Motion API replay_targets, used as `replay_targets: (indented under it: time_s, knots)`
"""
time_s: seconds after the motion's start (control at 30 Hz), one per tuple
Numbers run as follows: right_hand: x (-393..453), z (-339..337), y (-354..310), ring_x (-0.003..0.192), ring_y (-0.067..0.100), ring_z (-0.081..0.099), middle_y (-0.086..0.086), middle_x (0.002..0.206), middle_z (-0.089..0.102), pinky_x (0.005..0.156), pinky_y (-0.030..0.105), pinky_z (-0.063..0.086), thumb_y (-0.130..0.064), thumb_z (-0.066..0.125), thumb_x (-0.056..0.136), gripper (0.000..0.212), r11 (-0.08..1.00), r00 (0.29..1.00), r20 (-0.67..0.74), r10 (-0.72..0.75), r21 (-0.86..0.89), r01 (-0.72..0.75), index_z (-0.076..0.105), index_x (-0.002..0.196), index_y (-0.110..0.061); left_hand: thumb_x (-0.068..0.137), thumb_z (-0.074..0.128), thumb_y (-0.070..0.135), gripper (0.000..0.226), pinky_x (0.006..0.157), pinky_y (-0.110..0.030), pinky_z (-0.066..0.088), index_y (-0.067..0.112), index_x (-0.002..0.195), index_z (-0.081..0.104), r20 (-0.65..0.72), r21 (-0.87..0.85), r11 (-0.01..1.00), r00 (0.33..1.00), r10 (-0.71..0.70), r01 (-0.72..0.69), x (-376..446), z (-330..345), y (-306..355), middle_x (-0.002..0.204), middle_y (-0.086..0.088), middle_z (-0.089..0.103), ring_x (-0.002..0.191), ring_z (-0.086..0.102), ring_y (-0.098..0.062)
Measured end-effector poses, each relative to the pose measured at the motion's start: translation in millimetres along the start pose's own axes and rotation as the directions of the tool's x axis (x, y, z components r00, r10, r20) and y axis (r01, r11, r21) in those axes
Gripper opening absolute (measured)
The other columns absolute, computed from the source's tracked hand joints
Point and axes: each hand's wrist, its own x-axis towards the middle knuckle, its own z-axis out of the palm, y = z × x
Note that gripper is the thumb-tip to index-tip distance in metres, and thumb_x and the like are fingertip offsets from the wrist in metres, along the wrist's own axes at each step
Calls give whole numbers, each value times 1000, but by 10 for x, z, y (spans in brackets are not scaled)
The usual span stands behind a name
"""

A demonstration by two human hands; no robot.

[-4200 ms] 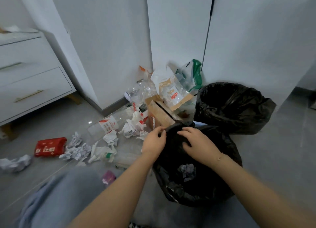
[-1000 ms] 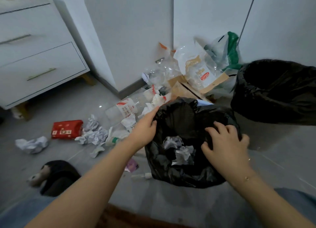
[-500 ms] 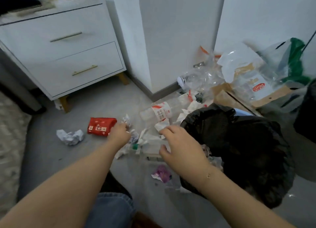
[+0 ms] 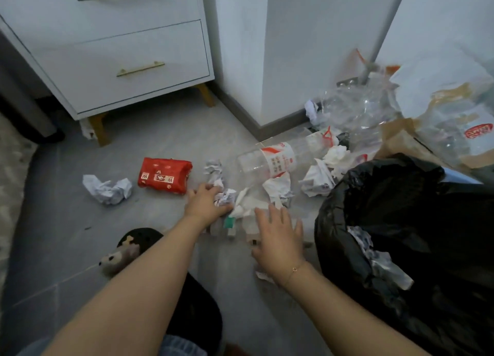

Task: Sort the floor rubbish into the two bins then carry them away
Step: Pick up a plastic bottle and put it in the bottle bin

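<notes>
Left hand (image 4: 205, 203) down on floor, fingers curled round crumpled paper ball (image 4: 224, 197). Right hand (image 4: 278, 238) flat, fingers spread, hovering over or possibly touching clear plastic litter beneath. Black-lined bin (image 4: 406, 238) just right of it, paper inside. Red packet (image 4: 164, 175) and clear bottle (image 4: 270, 159) beyond.

The light is dim, soft and bluish, with no glare. The black bin bag (image 4: 417, 222) swallows nearly all detail. Left of it the drawers (image 4: 120, 48) lean from wide-angle bending; above it the clear plastic bags (image 4: 438, 99) smear with motion blur.
</notes>
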Motion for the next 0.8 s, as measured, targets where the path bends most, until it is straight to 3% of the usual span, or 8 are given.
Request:
replay_targets:
  time_s: [0.07, 0.17, 0.27, 0.33, 0.53, 0.63, 0.7, 0.8]
  knots:
    - [83, 97, 79, 146, 29, 2, 5, 158, 7, 113, 57, 5, -32, 60, 86, 79, 997, 1000, 28, 11, -76, -9, 11, 148, -27, 74, 66, 53, 60, 99, -30, 27, 21, 124, 56, -30, -60, 998, 999, 15, -17, -46, 62, 8, 134, -12, 47, 126, 41, -28]
    - [159, 167, 181, 145, 28, 8, 5, 156, 14, 113, 58, 7, -26, 60, 87, 78, 994, 999, -35, 24, -106, -27, 12, 148, -28, 79, 71, 38, 40, 93, -35, 42, 18, 112, 59, -73, -282, 958, 994, -82, 58, -86, 90, 40, 115, -14, 60, 109, 56, -31]
    - [158, 162, 235, 138, 27, 22, 3, 148, 25, 112, 56, 15, -21, 58, 86, 70, 990, 996, -90, 11, -137, -24, 19, 144, -27, 80, 71, 36, 26, 82, -42, 54, 19, 95, 58, -38, -690, 710, 971, -236, 145, -138, 43, 126, 102, -10, 65, 95, 63, -29]
    - [119, 123, 259, 129, 28, 32, 3, 139, 33, 110, 53, 21, -23, 64, 81, 69, 991, 995, -102, 14, -129, -28, 26, 138, -26, 85, 68, 35, 22, 70, -33, 53, 18, 96, 58, 12, -799, 583, 973, -232, 149, -150, -30, 245, 101, -8, 64, 89, 60, -24]
    - [-111, 79, 370, 112, 25, 42, 4, 127, 38, 92, 37, 38, -35, 67, 79, 58, 998, 998, -56, 17, -63, -21, 35, 125, -20, 87, 66, 34, 25, 59, -23, 48, 14, 100, 57, 87, -851, 509, 991, -102, 127, -155, -386, 607, 86, -5, 62, 64, 61, -11]
    - [-242, 70, 411, 113, 24, 43, 4, 124, 42, 92, 35, 37, -37, 64, 81, 57, 1000, 997, -71, 11, -9, -12, 35, 128, -19, 89, 64, 31, 23, 51, -19, 49, 16, 105, 59, 149, -901, 404, 988, -51, 157, -238, -633, 760, 86, -2, 66, 64, 62, -10]
    - [-296, 97, 438, 117, 25, 44, 5, 129, 43, 94, 35, 36, -32, 61, 86, 70, 999, 999, -14, 46, -10, -46, 22, 142, -19, 90, 62, 31, 18, 52, -19, 49, 20, 104, 59, 173, -917, 362, 985, -27, 171, -349, -777, 847, 86, 2, 66, 70, 61, -10]
    - [-383, 131, 454, 118, 27, 46, 8, 133, 41, 93, 36, 38, -38, 59, 89, 89, 991, 986, 121, 118, 45, -124, -3, 150, -20, 88, 64, 34, 29, 74, -27, 51, 17, 112, 61, 159, -935, 319, 987, -10, 154, -603, -932, 925, 103, -3, 71, 92, 65, -19]
